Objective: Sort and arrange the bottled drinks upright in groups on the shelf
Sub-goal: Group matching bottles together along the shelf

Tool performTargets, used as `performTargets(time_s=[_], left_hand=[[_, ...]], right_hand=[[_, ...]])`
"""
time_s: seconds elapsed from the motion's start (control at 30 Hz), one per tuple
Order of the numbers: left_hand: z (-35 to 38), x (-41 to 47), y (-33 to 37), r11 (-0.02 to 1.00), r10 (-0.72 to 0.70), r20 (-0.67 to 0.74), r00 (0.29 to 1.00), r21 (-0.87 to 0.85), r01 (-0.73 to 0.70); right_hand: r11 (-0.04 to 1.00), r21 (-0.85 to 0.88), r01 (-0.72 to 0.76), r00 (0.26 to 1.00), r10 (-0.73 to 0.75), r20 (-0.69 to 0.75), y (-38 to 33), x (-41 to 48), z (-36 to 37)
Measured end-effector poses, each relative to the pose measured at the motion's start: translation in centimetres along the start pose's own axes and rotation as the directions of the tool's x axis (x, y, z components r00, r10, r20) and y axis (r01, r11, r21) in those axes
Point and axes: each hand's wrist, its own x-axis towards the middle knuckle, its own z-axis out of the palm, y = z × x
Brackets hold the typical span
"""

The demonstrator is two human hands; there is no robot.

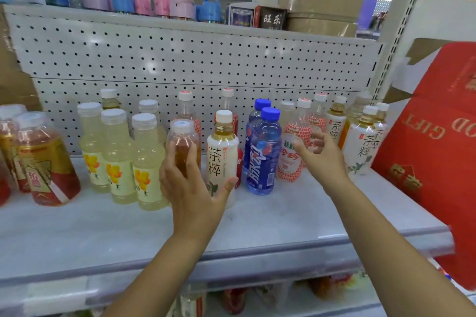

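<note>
One amber bottle (183, 134), left hand (192, 188); shelf (123, 229) front roomy.

A pale grey shelf (257, 219) is spanning the middle of the frame. Upright on it, from left to right, are standing red-and-gold labelled bottles (46, 165), pale yellow bottles (121, 157), a white-labelled tea bottle (222, 147), two blue bottles (262, 152), red-patterned bottles (293, 152) and more tea bottles (360, 141).
</note>
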Motion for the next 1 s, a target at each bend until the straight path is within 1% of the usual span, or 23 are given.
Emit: performTargets(time_s=[0.07, 0.13, 0.27, 0.47, 0.7, 0.83, 1.0], left_hand=[[0.2, 0.1, -0.3, 1.0, 0.012, -0.013, 1.0, 0.015, -0.012], [0.4, 0.1, -0.7, 0.999, 0.028, -0.013, 1.0, 0.043, -0.028], [0.6, -0.1, -1.0, 0.997, 0.043, -0.018, 0.999, 0.062, -0.042], [0.6, -0.2, -1.0, 0.996, 0.04, -0.019, 0.999, 0.075, -0.039], [0.7, -0.3, -0.9, 0.997, 0.031, -0.029, 0.999, 0.078, -0.029], [0.6, -0.3, -1.0, 0.998, 0.036, -0.051, 0.998, 0.052, -0.033], [0.5, -0.4, -1.0, 1.0, 0.009, -0.051, 0.999, -0.019, -0.01]], right_hand=[[0.998, 0.047, -0.052, 0.996, 0.048, 0.072, 0.6, 0.7, 0.4], [0.995, 0.075, -0.07, 0.992, 0.062, 0.109, 0.9, 1.3, 0.9], [0.992, 0.101, -0.07, 0.993, 0.06, 0.1, 1.5, 2.0, 1.7], [0.995, 0.08, -0.056, 0.995, 0.048, 0.091, 2.0, 1.8, 1.0], [0.996, 0.086, -0.02, 0.99, 0.008, 0.144, 2.0, -2.9, -2.3], [0.995, 0.103, 0.01, 0.975, -0.033, 0.219, 1.6, -5.7, -3.8], [0.987, 0.163, 0.007, 0.951, -0.057, 0.303, 0.7, -7.7, -3.9]])
